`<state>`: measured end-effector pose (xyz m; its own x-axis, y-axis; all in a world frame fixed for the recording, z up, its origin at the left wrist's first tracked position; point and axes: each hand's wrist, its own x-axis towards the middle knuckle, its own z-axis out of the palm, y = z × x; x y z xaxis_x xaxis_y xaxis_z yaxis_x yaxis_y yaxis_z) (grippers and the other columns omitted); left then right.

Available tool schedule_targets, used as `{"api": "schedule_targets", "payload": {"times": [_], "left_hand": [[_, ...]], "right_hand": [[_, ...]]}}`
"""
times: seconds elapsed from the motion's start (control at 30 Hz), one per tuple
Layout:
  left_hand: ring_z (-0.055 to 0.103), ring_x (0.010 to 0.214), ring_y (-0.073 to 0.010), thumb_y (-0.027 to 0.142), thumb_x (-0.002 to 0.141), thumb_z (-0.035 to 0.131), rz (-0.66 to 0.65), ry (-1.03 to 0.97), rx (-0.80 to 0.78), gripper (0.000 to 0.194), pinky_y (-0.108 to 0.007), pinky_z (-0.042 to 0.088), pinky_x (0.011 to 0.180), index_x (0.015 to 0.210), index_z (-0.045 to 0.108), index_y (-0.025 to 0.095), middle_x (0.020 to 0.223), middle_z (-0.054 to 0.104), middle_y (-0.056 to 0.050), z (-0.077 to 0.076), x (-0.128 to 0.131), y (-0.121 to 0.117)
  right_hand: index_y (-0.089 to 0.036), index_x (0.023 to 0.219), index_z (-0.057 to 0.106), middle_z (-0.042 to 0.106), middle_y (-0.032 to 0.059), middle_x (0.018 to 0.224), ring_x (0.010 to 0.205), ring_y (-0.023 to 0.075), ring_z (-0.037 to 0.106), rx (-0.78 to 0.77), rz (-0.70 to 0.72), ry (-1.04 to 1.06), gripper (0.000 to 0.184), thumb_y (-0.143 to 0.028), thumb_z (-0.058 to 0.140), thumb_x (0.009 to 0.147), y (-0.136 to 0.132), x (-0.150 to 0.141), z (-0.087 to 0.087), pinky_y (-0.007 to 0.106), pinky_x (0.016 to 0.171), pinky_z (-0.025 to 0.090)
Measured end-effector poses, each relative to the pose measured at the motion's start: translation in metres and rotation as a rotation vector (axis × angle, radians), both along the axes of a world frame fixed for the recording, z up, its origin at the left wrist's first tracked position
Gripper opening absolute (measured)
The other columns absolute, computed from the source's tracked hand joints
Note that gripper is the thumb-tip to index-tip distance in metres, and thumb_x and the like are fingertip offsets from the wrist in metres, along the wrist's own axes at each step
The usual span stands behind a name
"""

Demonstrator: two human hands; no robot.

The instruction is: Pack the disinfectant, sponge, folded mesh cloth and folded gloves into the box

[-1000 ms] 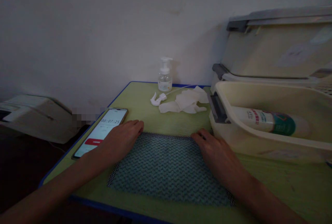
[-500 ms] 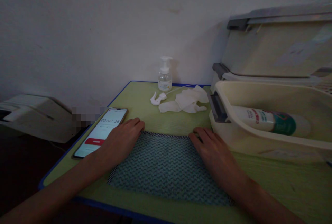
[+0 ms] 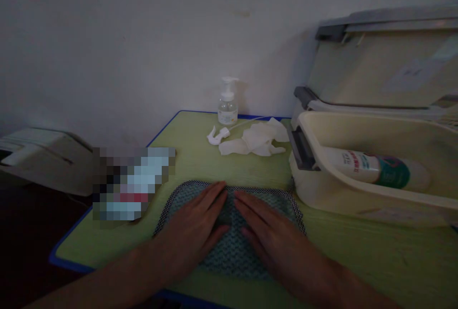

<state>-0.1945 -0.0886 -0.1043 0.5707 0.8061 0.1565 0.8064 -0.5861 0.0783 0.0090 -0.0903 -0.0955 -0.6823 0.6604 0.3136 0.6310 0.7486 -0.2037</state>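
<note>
A teal textured cloth [image 3: 238, 256] with a black-and-white checked edge lies flat on the green table [image 3: 361, 266]. My left hand [image 3: 198, 223] rests palm down on its left half, fingers stretched out toward the far edge and thumb pointing inward. Mirroring it, my right hand [image 3: 270, 228] lies flat on the right half, fingers extended. A narrow strip of cloth shows between the two hands. Both hands cover much of the cloth's surface, and neither grips it.
A cream bin [image 3: 358, 194] holding a white-and-green bottle [image 3: 390, 170] stands at right. Behind the cloth are a pump bottle [image 3: 227, 108], a white spray nozzle [image 3: 216, 136] and thin white gloves [image 3: 255, 139]. A partly pixelated phone [image 3: 146, 180] lies at left.
Both hands have moved inward from the cloth's far corners to its middle, now lying flat on it. The cloth's checked left, right and far edges show more.
</note>
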Motion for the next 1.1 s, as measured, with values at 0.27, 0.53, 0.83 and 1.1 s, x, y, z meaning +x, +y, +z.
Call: {"api": "schedule_targets", "payload": {"times": [0.27,0.53,0.83,1.1], "left_hand": [[0.019,0.14,-0.0201,0.039,0.095,0.036,-0.079,0.078,0.045,0.058,-0.039,0.028,0.112,0.145,0.018,0.015,0.152,0.022,-0.008,-0.007,-0.009,-0.002],[0.018,0.14,-0.0258,0.041,0.093,0.038,-0.069,0.102,-0.012,0.062,-0.048,0.027,0.11,0.146,0.01,0.027,0.153,0.019,-0.003,-0.003,-0.02,-0.004],[0.014,0.139,-0.0361,0.056,0.086,0.045,-0.081,0.107,-0.027,0.075,-0.06,0.023,0.106,0.146,0.007,0.032,0.154,0.013,-0.004,-0.005,-0.03,-0.008],[0.013,0.14,-0.0354,0.055,0.088,0.04,-0.088,0.126,-0.053,0.071,-0.061,0.022,0.106,0.146,0.006,0.032,0.154,0.015,-0.005,-0.001,-0.032,0.003]], "right_hand": [[-0.005,0.141,0.03,0.025,0.014,0.147,0.135,0.0303,0.028,-0.161,0.039,-0.225,0.067,-0.037,0.052,0.086,-0.007,0.002,0.003,0.051,0.107,0.03],[-0.008,0.141,0.032,0.025,0.0116,0.147,0.131,0.0401,0.03,-0.027,-0.057,-0.281,0.071,-0.045,0.053,0.084,-0.011,0.01,-0.005,0.064,0.096,0.038],[-0.008,0.14,0.034,0.029,0.0141,0.146,0.129,0.0396,0.036,0.09,-0.043,-0.293,0.071,-0.046,0.053,0.084,-0.011,0.014,-0.009,0.062,0.092,0.043],[-0.009,0.14,0.034,0.028,0.013,0.147,0.13,0.0401,0.032,0.031,-0.069,-0.275,0.069,-0.046,0.051,0.085,-0.005,0.009,-0.009,0.065,0.094,0.038]]}}
